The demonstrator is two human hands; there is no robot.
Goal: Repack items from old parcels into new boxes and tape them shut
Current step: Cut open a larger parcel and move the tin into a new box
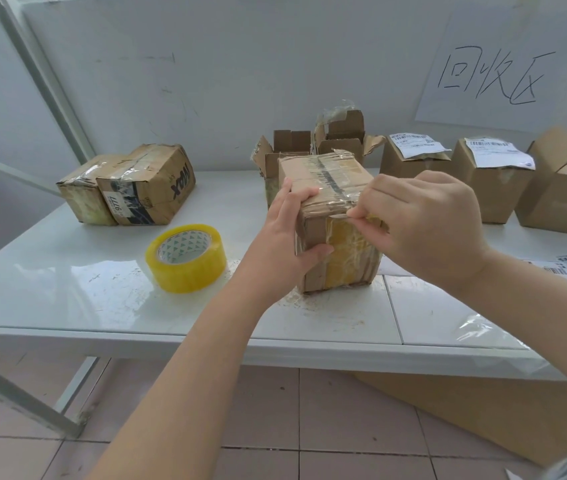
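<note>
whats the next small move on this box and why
Probably peel the old tape up and back: the right hand pinches its edge at the top front of the taped box, and the left hand grips the side, steadying it.

white table [67,289] | handwritten paper sign [489,74] on wall [240,64] | flat cardboard sheet [483,410] on tiled floor [309,427]
</note>
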